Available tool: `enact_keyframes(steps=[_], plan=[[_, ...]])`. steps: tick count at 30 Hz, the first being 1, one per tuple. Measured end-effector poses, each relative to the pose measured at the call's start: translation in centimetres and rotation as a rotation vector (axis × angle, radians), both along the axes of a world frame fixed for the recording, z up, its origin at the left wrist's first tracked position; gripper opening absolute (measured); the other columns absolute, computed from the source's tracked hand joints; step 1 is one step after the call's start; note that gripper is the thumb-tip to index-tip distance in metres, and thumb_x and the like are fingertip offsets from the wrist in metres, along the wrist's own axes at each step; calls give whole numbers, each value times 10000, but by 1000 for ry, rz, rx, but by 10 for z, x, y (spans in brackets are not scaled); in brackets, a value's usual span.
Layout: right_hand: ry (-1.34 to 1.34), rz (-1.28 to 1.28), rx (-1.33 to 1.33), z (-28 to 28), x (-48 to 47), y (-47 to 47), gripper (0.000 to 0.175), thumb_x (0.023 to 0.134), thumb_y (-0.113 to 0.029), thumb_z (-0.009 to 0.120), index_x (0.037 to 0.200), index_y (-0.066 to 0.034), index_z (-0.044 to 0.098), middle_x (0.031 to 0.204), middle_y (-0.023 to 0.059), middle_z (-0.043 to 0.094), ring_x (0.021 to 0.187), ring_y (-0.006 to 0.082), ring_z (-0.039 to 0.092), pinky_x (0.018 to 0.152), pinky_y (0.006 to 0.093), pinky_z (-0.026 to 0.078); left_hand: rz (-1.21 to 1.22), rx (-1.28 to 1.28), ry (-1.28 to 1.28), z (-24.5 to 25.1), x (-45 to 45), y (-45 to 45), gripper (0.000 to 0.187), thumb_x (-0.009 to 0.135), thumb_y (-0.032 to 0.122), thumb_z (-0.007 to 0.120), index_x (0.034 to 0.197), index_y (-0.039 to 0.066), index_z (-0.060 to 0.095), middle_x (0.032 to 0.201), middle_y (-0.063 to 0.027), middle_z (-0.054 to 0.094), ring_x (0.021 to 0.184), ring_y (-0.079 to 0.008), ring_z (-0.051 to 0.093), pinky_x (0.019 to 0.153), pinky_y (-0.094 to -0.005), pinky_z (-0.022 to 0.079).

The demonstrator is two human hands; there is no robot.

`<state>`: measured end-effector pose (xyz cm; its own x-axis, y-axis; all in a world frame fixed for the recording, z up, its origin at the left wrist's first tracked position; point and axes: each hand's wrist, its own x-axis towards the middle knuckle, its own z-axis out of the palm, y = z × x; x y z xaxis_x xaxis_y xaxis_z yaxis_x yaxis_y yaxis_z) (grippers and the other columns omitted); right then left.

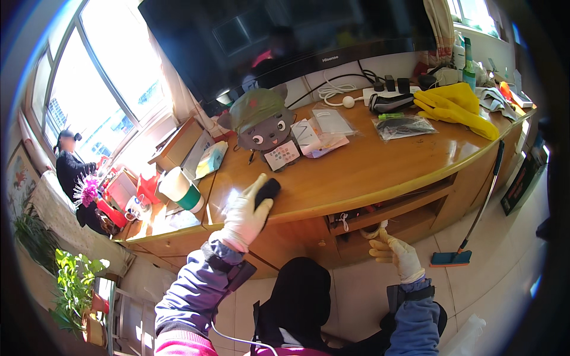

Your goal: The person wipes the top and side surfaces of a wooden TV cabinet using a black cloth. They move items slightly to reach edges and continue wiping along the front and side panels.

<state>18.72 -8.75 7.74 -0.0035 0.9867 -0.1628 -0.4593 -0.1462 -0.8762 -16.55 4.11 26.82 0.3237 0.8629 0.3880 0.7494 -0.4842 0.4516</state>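
My left hand [246, 218], in a whitish glove, is closed around a dark, rounded object [268, 192] at the front edge of the wooden TV cabinet [338, 178]. The glove hides part of that object, so its exact kind is unclear. My right hand [397, 253], gloved too, is in front of the cabinet's open shelf [414, 224]. Its upper fingers meet a pale ring-shaped thing [370, 232]; whether they grip it is not plain. Beyond my left hand stands a grey cartoon-cat cutout [267, 133] wearing a green cap [258, 111].
A Hisense television [289, 40] rises behind. Yellow rubber gloves [458, 107], a power strip [367, 94] and a bagged item [403, 127] lie right. A paper cup [181, 189] stands left. A long-handled floor brush [481, 213] leans right; a person [73, 164] is near the window.
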Motion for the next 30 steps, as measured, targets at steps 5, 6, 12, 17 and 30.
enact_keyframes(steps=[5, 6, 12, 17, 30], plan=[[-43, -81, -63, -8, -2, 3, 452, 1078, -368, 546, 1386, -51, 643, 1221, 132, 741, 1029, 229, 743, 840, 311, 589, -144, 131, 190, -11, 89, 1, 604, 964, 239, 654, 1490, -5, 482, 1474, -271, 531, 1375, -437, 487, 1172, -456, 385], [-53, -83, -56, -12, -1, 4, 447, 1079, -362, 546, 1386, -51, 642, 1214, 127, 744, 1016, 226, 746, 833, 310, 590, -190, 112, 212, -8, 109, 0, 615, 964, 270, 653, 1493, 9, 481, 1479, -267, 526, 1369, -439, 491, 1169, -464, 389], [-153, -149, -120, -43, 11, 4, 485, 1062, -379, 580, 1410, -44, 616, 1155, 125, 761, 958, 220, 755, 801, 318, 600, -371, 266, 323, -3, 139, -10, 686, 879, 234, 726, 1512, 122, 488, 1528, -184, 511, 1374, -421, 503, 1151, -471, 422], [-187, -206, -115, -54, 18, -1, 451, 1064, -355, 587, 1387, -44, 640, 1133, 103, 767, 913, 180, 743, 784, 302, 593, -279, 271, 240, -12, 23, -4, 681, 835, 43, 726, 1485, 157, 556, 1522, -157, 540, 1372, -382, 532, 1151, -435, 435], [-181, -171, -165, -38, 9, 4, 440, 1073, -294, 580, 1426, -33, 608, 1174, 65, 749, 945, 121, 718, 777, 236, 539, 83, 141, 269, -12, -53, 15, 524, 953, 133, 684, 1461, 83, 568, 1524, -194, 532, 1409, -333, 514, 1156, -368, 413]])
